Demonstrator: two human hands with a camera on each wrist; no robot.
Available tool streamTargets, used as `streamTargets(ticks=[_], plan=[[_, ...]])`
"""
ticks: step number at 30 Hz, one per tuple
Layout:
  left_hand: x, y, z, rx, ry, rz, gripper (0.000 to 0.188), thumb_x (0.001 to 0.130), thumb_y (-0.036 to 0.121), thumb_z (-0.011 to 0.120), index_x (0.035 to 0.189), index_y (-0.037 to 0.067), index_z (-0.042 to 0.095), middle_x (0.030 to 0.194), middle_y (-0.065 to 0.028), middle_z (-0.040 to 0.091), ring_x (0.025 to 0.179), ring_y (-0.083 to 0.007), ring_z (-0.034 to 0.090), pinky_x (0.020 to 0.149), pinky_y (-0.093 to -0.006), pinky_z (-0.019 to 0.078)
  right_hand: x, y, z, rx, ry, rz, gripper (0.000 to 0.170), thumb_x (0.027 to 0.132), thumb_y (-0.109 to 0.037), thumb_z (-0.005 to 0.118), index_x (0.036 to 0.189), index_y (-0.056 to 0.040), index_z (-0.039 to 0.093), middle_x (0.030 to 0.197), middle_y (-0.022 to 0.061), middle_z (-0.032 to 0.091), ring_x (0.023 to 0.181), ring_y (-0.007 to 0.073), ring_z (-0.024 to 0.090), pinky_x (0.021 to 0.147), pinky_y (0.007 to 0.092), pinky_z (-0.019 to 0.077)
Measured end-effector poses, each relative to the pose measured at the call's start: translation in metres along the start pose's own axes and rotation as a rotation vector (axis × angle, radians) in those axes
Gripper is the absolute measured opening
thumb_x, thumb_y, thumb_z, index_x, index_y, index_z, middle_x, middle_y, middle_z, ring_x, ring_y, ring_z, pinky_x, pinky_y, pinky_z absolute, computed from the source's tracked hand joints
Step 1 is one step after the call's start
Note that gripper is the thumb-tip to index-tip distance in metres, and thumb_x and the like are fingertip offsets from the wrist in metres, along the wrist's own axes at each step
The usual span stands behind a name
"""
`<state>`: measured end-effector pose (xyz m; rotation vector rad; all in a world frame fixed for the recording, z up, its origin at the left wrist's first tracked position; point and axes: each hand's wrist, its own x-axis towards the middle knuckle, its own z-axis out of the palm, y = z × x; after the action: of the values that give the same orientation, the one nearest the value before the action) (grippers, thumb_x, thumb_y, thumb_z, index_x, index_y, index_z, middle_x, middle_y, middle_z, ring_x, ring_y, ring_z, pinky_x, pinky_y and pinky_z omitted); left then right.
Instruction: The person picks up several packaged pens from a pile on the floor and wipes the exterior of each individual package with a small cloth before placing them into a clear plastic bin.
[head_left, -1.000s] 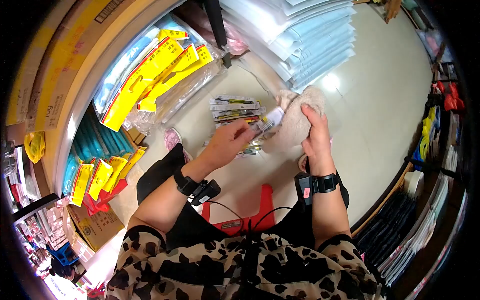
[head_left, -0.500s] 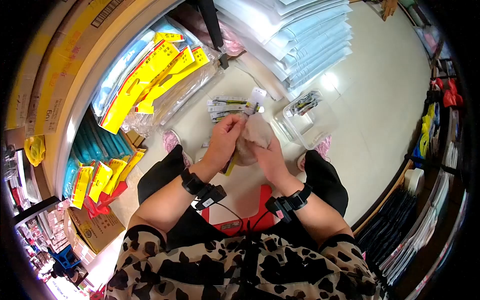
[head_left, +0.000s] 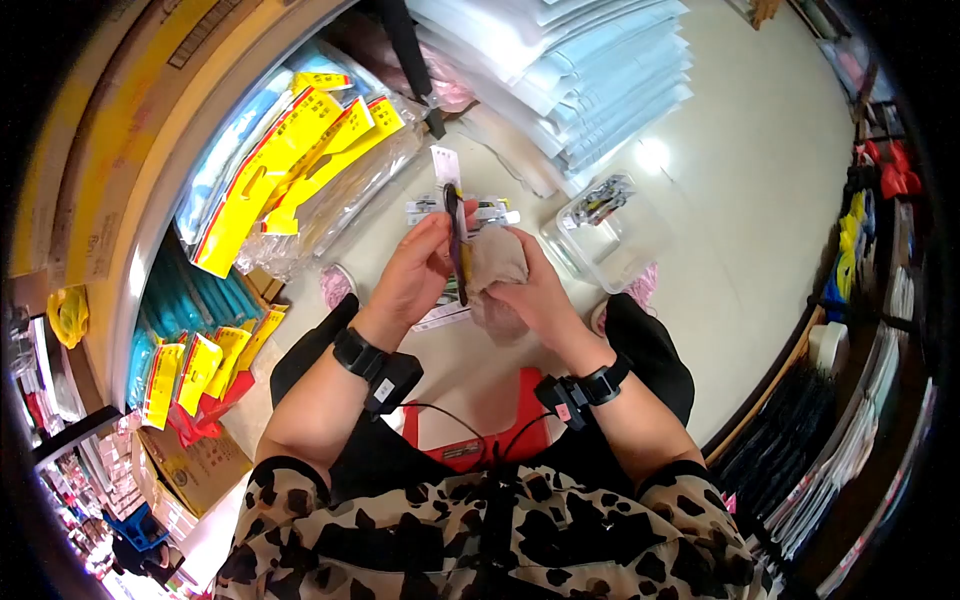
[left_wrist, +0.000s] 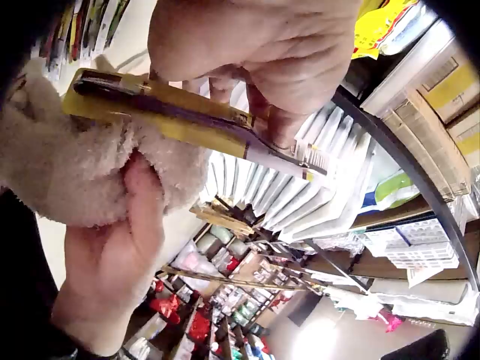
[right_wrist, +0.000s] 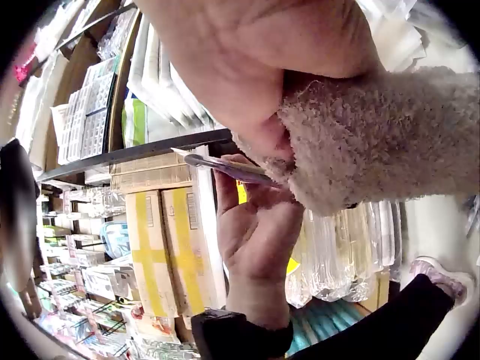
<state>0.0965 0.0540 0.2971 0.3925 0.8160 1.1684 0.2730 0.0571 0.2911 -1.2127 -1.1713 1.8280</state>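
Near the centre of the head view, two bare hands are working close together above a pale tiled floor [head_left: 760,200]. The left hand [head_left: 408,275] is pinching a packaged toothbrush [left_wrist: 195,116], a dark purple handle on a narrow yellow-and-white card, its grip closed on the card with thumb and fingers. The pack is standing almost upright there, its white end pointing to the top of the frame. The right hand [head_left: 543,300] is holding a bunched beige terry cloth [head_left: 498,260], its grip curled into the folds, and the cloth is lying just right of the pack, apparently touching it. Below and behind the hands, more slim packs [head_left: 490,213] are lying on the floor; right of centre, a clear plastic box [head_left: 640,270] is holding a few others in its upper part. The step in hand looks like wiping the pack; doing it well probably means steadying the card by one end, keeping the cloth flat, stroking lengthwise and pressing lightly so that the thin card is not bending. Several details are staying out of sight: the cloth is covering some right fingertips, the left fingers are screening part of the card, the bristles are impossible to make out, the print is too small to read, and dark lens edges are cutting off the surrounding shelves.
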Motion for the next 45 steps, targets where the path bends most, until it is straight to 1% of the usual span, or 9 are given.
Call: streamTargets(ticks=[7, 8, 14, 17, 23, 29, 32, 42, 45], plan=[[-0.002, 0.011, 0.000, 0.009, -0.049, -0.007, 0.045, 0.091, 0.031, 0.050, 0.126, 0.004, 0.042, 0.139, -0.0113, 0.036, 0.124, -0.0213, 0.040, 0.101, -0.0366, 0.0334, 0.004, -0.014, -0.009, -0.118, 0.155, -0.102, 0.074, 0.065, 0.005, 0.064, 0.132, -0.0061, 0.034, 0.119, 0.0101, 0.048, 0.108, 0.0202, 0.049, 0.091, 0.0285, 0.0399], [-0.004, 0.014, 0.005, 0.007, -0.044, -0.006, 0.038, 0.090, 0.028, 0.054, 0.120, 0.005, 0.048, 0.131, -0.0085, 0.046, 0.118, -0.0183, 0.045, 0.098, -0.0338, 0.0360, 0.004, -0.015, -0.010, -0.131, 0.163, -0.126, 0.077, 0.064, 0.005, 0.064, 0.133, -0.0064, 0.032, 0.120, 0.0104, 0.048, 0.107, 0.0209, 0.050, 0.091, 0.0283, 0.0403], [-0.004, -0.015, 0.009, 0.295, -0.111, -0.149, 0.022, 0.089, 0.021, 0.058, 0.105, 0.007, 0.056, 0.098, 0.0026, 0.055, 0.089, -0.0082, 0.052, 0.082, -0.0241, 0.0428, -0.002, -0.014, -0.011, 0.599, -0.158, 0.085, 0.078, 0.074, -0.002, 0.056, 0.142, -0.0100, 0.019, 0.126, 0.0086, 0.042, 0.111, 0.0180, 0.045, 0.092, 0.0269, 0.0382], [-0.008, -0.008, 0.011, 0.308, -0.116, -0.265, 0.022, 0.090, 0.021, 0.056, 0.107, 0.007, 0.054, 0.099, 0.0025, 0.055, 0.090, -0.0081, 0.052, 0.082, -0.0235, 0.0426, -0.001, -0.012, -0.008, 0.407, -0.156, 0.012, 0.072, 0.078, -0.008, 0.049, 0.142, -0.0068, 0.016, 0.127, 0.0130, 0.043, 0.112, 0.0228, 0.046, 0.094, 0.0311, 0.0373], [-0.012, -0.012, 0.011, 0.220, -0.101, -0.251, 0.016, 0.090, 0.019, 0.056, 0.100, 0.006, 0.056, 0.091, 0.0024, 0.055, 0.085, -0.0058, 0.049, 0.077, -0.0203, 0.0406, -0.005, -0.023, -0.013, -0.519, -0.147, -0.139, 0.068, 0.083, -0.010, 0.047, 0.141, -0.0022, 0.013, 0.129, 0.0191, 0.042, 0.121, 0.0279, 0.041, 0.101, 0.0318, 0.0305], [-0.011, -0.016, 0.005, 0.267, -0.074, -0.251, 0.015, 0.088, 0.019, 0.059, 0.092, 0.005, 0.057, 0.087, 0.0014, 0.055, 0.078, -0.0052, 0.048, 0.072, -0.0201, 0.0404, -0.005, -0.024, -0.018, -0.483, -0.262, -0.197, 0.068, 0.078, -0.018, 0.055, 0.134, 0.0043, 0.024, 0.126, 0.0246, 0.042, 0.116, 0.0369, 0.043, 0.099, 0.0397, 0.0326], [-0.012, -0.016, 0.007, 0.290, -0.051, -0.229, 0.015, 0.086, 0.019, 0.061, 0.088, 0.005, 0.057, 0.083, 0.0020, 0.055, 0.075, -0.0052, 0.049, 0.068, -0.0202, 0.0407, -0.011, -0.034, -0.030, -0.461, -0.402, -0.002, 0.072, 0.078, -0.017, 0.061, 0.137, -0.0010, 0.022, 0.125, 0.0197, 0.044, 0.112, 0.0308, 0.047, 0.095, 0.0373, 0.0377], [-0.020, -0.002, 0.008, 0.480, -0.053, -0.156, 0.022, 0.084, 0.022, 0.064, 0.094, 0.005, 0.055, 0.086, -0.0004, 0.054, 0.074, -0.0061, 0.049, 0.065, -0.0201, 0.0411, -0.025, -0.052, -0.019, -0.215, -0.030, -0.123, 0.030, 0.082, -0.015, 0.064, 0.108, -0.0029, 0.056, 0.100, 0.0039, 0.055, 0.085, 0.0110, 0.055, 0.072, 0.0257, 0.0462], [-0.021, -0.004, 0.015, 0.193, 0.034, -0.144, 0.026, 0.084, 0.022, 0.064, 0.101, 0.004, 0.054, 0.090, -0.0012, 0.054, 0.078, -0.0071, 0.051, 0.068, -0.0209, 0.0424, -0.031, -0.065, -0.014, -0.164, -0.075, -0.084, 0.028, 0.083, -0.017, 0.063, 0.106, -0.0026, 0.057, 0.090, 0.0015, 0.057, 0.081, 0.0099, 0.055, 0.072, 0.0243, 0.0457]])
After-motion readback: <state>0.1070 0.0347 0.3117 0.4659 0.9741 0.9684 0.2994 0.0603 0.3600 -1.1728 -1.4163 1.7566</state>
